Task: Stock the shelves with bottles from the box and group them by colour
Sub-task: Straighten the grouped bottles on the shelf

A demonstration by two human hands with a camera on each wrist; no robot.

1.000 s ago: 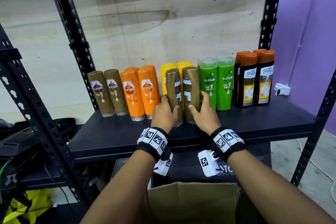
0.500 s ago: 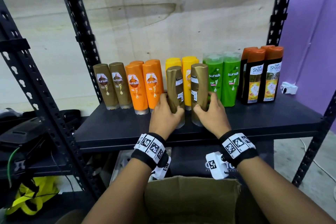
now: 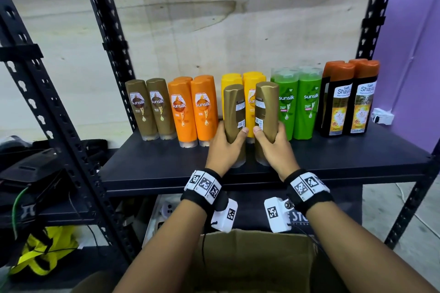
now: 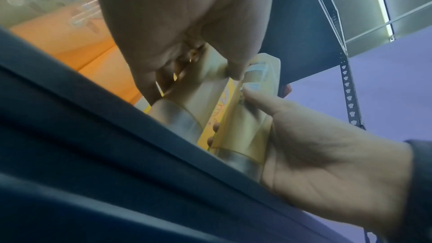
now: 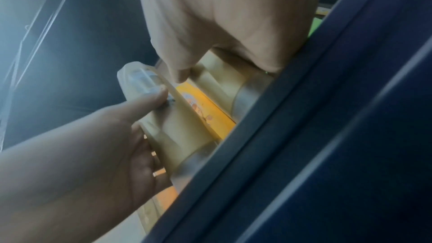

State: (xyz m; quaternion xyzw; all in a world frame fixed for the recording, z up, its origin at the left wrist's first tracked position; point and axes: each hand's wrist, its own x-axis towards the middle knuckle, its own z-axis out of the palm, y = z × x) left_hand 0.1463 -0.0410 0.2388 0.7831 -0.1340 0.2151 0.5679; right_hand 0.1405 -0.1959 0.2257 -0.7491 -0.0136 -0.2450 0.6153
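Bare forearms, no sleeves. Each wrist wears a black band [image 3: 204, 188] studded with white square code tags, and a white camera block [image 3: 276, 215] with its own tag hangs beneath each, thin black cable trailing.

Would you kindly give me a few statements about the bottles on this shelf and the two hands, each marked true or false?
1. Each hand grips one gold-brown bottle. True: the left hand holds the left gold-brown bottle, the right hand holds the right gold-brown bottle.
2. The held bottles stand in front of the green bottles. False: they stand in front of the yellow bottles; the green bottles are to their right.
3. Two more gold-brown bottles stand at the left end of the row. True.
4. The held bottles show their front logos. False: their back labels with barcodes face the camera.
5. The orange bottles lie on their sides. False: they stand upright.
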